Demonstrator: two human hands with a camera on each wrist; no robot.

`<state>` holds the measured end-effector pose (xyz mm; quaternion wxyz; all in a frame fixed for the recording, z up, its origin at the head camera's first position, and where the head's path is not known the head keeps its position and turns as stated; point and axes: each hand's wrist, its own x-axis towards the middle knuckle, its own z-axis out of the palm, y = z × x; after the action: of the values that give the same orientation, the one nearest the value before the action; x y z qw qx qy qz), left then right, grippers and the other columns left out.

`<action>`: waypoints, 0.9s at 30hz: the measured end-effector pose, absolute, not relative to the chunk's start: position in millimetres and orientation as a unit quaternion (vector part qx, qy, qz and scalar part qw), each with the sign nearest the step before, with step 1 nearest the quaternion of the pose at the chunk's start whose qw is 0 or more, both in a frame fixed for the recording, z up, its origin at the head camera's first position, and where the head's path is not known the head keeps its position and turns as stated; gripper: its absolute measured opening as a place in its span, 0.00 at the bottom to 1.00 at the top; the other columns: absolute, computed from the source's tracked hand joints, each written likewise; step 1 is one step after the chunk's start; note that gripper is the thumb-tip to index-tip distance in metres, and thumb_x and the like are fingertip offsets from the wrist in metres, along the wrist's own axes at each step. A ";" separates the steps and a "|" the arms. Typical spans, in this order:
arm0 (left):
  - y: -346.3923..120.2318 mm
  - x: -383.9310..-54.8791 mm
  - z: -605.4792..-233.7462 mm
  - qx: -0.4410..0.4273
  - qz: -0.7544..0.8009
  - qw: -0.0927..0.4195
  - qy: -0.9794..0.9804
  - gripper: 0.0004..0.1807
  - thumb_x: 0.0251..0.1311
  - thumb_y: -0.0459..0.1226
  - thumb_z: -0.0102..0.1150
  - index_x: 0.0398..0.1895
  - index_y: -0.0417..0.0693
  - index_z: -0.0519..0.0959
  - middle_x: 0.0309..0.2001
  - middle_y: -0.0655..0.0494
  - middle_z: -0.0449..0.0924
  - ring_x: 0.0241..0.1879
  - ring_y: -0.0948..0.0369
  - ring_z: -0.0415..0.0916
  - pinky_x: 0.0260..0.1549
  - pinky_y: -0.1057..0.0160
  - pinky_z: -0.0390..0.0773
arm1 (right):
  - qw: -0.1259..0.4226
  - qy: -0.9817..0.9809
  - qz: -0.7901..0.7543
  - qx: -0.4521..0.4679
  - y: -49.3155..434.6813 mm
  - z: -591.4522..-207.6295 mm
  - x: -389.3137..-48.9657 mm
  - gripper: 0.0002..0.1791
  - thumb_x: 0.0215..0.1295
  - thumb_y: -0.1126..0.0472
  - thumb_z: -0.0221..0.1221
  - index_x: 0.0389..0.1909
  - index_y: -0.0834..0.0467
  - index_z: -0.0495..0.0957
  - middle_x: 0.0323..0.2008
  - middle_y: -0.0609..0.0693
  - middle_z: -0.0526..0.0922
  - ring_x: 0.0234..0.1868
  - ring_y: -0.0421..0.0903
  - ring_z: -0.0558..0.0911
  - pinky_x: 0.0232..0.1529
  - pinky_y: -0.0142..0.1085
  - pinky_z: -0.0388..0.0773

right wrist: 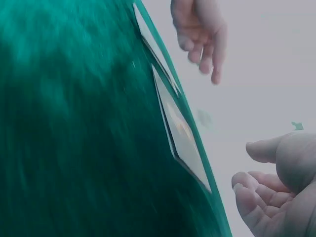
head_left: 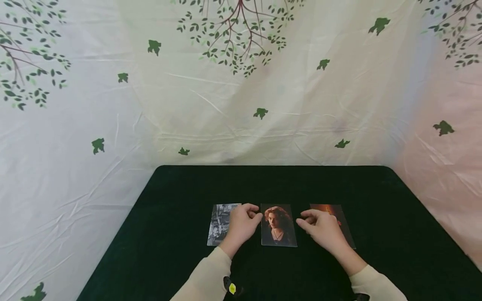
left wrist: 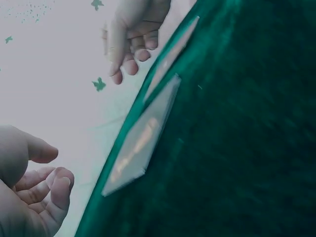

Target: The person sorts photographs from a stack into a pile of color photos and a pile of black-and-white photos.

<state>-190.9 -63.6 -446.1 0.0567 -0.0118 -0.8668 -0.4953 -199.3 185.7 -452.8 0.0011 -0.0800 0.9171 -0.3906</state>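
Note:
Three picture cards lie flat in a row. The middle card shows a portrait of a red-haired figure. To its left is a black-and-white card; to its right, a dark card with orange tones, both partly covered by hands in the head view. My left hand hovers between the left and middle cards, thumb and fingertips apart in the left wrist view. Over the right card hangs my right hand, its fingers loosely bent toward the middle card. The right wrist view shows a gap between thumb and fingers. Neither hand holds anything.
A dark green cloth covers the table, whose far corners are rounded. Behind and beside it hangs a pale curtain printed with leaves and branches. A dark band with a yellow-green spot sits by the left sleeve.

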 end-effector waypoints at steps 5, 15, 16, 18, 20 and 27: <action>-66.4 -187.8 -457.8 -0.004 -0.467 0.051 -0.883 0.12 0.59 0.36 0.63 0.43 0.39 0.82 0.24 0.60 0.76 0.23 0.64 0.71 0.22 0.65 0.72 | -0.006 0.924 -0.372 -0.088 163.7 -459.6 -197.4 0.19 0.59 0.51 0.66 0.46 0.60 0.81 0.25 0.43 0.82 0.21 0.38 0.76 0.27 0.39 0.73; -63.4 -186.6 -473.5 0.000 -0.441 0.002 -0.897 0.15 0.57 0.38 0.66 0.45 0.40 0.80 0.25 0.59 0.76 0.22 0.65 0.71 0.21 0.65 0.72 | 0.022 0.936 -0.349 -0.050 156.6 -474.0 -200.4 0.24 0.55 0.49 0.69 0.46 0.62 0.79 0.27 0.47 0.79 0.22 0.41 0.73 0.24 0.36 0.70; -63.3 -186.4 -474.1 -0.001 -0.440 -0.001 -0.898 0.15 0.57 0.38 0.66 0.45 0.39 0.80 0.25 0.59 0.76 0.22 0.65 0.71 0.21 0.65 0.72 | 0.025 0.936 -0.348 -0.050 156.2 -474.7 -200.7 0.25 0.54 0.49 0.69 0.46 0.62 0.79 0.27 0.47 0.78 0.21 0.41 0.73 0.23 0.36 0.69; -62.6 -186.0 -474.8 -0.002 -0.435 -0.005 -0.901 0.16 0.57 0.38 0.66 0.45 0.39 0.80 0.24 0.60 0.76 0.21 0.65 0.72 0.20 0.65 0.72 | 0.028 0.936 -0.348 -0.050 155.6 -475.7 -200.6 0.26 0.54 0.48 0.69 0.47 0.63 0.78 0.27 0.47 0.77 0.20 0.41 0.73 0.22 0.36 0.69; -61.4 -186.0 -475.7 -0.003 -0.431 -0.009 -0.902 0.16 0.57 0.39 0.67 0.45 0.38 0.80 0.24 0.60 0.77 0.20 0.65 0.72 0.20 0.66 0.72 | 0.032 0.937 -0.345 -0.048 155.4 -476.2 -200.2 0.27 0.54 0.48 0.69 0.48 0.64 0.78 0.26 0.47 0.76 0.19 0.42 0.72 0.21 0.36 0.69; -56.9 -187.2 -478.4 0.002 -0.428 -0.022 -0.904 0.17 0.56 0.39 0.68 0.46 0.37 0.81 0.23 0.60 0.78 0.20 0.66 0.73 0.20 0.66 0.73 | 0.049 0.940 -0.336 -0.042 156.3 -478.7 -201.2 0.30 0.54 0.46 0.69 0.50 0.64 0.78 0.27 0.47 0.76 0.20 0.41 0.72 0.23 0.36 0.68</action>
<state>-187.2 -56.9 -478.4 -0.0218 0.0017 -0.9037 -0.4276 -201.2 156.3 -478.7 0.0491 -0.0418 0.9397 -0.3358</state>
